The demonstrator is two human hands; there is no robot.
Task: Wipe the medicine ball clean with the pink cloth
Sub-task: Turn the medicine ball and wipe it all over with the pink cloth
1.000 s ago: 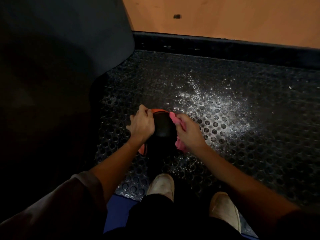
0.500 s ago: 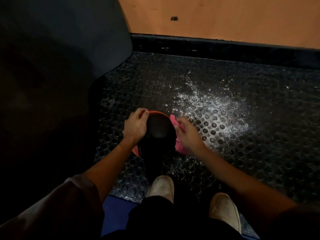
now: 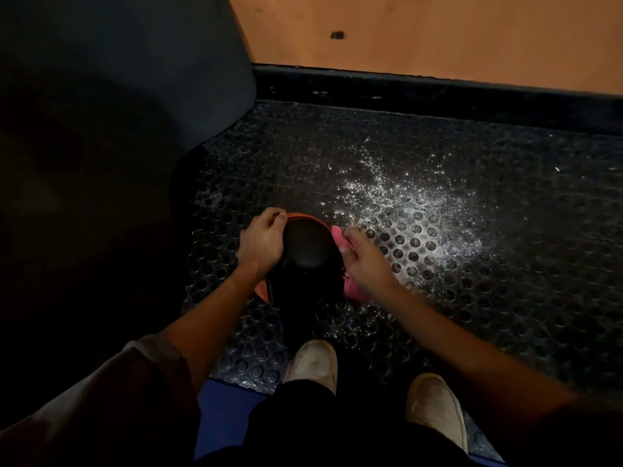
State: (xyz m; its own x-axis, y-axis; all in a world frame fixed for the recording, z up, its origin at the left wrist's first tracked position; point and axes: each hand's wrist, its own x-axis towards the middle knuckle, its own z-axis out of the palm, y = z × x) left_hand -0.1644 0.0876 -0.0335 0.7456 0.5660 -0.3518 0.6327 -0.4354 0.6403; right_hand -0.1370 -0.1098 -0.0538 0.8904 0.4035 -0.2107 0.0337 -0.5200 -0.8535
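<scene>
— Both hands on the ball (image 3: 308,247)?
— Yes. Left hand (image 3: 261,242) curls round its left side; right hand (image 3: 364,261) grips the cloth (image 3: 355,291) against its right. It sits on the mat (image 3: 438,298), beyond the shoes (image 3: 312,362).

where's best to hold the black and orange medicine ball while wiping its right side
Grip the black and orange medicine ball on its upper left curve, coming from the left, opposite the pink cloth. It shows no handle and could roll on the studded black mat, so cupping it, as the left hand does, likely braces it.
</scene>
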